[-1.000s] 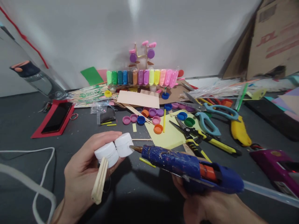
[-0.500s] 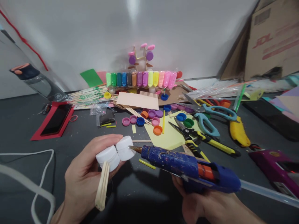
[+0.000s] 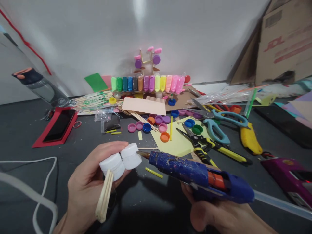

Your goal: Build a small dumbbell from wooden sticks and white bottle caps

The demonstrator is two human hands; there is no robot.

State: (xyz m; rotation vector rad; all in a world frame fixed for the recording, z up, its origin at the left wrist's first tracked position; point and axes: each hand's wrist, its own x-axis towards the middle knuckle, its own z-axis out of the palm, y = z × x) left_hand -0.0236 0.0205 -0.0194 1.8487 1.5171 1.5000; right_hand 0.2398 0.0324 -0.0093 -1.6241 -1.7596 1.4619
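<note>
My left hand [image 3: 85, 182] is closed around two small white plastic jars, held side by side above the dark table. A bundle of wooden sticks [image 3: 104, 196] juts toward me from the nearer white jar [image 3: 112, 166]. In my right hand [image 3: 214, 211] is a blue hot glue gun [image 3: 185, 170], gripped from below, with its handle mostly hidden. Its brass-coloured nozzle points left and meets the side of the farther white jar [image 3: 131, 156]. A clear glue stick [image 3: 280, 201] runs out of the gun's back end.
Several coloured bottle caps [image 3: 146, 127] lie beyond my hands. Yellow-handled pliers [image 3: 224, 151], blue-handled scissors [image 3: 216, 130] and a yellow utility knife [image 3: 250, 138] are on the right. A phone [image 3: 59, 125] and a water bottle [image 3: 44, 86] are on the left, with a white cable [image 3: 44, 195] nearer me.
The glue gun has shifted very slightly right, its nozzle staying against the farther jar. The stick bundle's near end has swung a little to the left.
</note>
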